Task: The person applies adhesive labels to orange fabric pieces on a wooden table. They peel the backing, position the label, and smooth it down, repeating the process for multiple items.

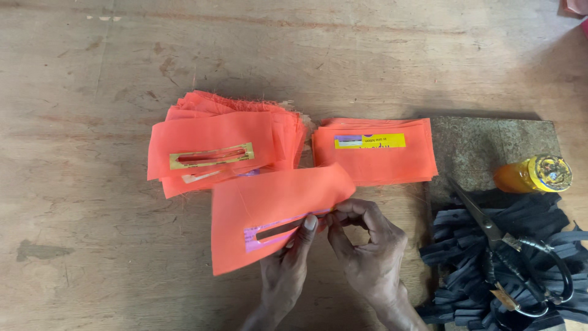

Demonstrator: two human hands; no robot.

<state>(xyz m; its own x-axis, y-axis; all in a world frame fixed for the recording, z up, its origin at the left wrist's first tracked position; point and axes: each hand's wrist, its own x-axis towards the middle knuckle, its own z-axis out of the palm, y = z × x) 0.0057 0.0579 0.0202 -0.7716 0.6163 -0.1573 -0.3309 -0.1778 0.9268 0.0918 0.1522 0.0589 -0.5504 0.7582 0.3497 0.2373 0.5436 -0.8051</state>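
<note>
both hands sit at the bottom edge of the view, closest of all, working one orange cloth piece [269, 214] that lies on the wooden table [92, 214] in front of two stacks. left hand [286, 270] has its fingers pressed together under the piece's lower edge, with the thumb laid on top beside a long slot [278, 230] cut through a pale purple patch. right hand [367, 245] curls its fingers and pinches the right end of that same edge, just beside the left thumb.

by size, the table comes first, bare scuffed wood all around. next is the left stack of orange pieces [226, 138], loosely fanned, its top piece showing a yellow patch with a slot. beside it the right stack of orange pieces [376, 159] lies neater, topped with a yellow and purple strip. a dark board [484, 144] lies to the right, with a heap of black strips [465, 257] at its near edge. scissors [490, 230] rest on that heap. smallest is an orange bottle [531, 175] lying on its side on the board.
</note>
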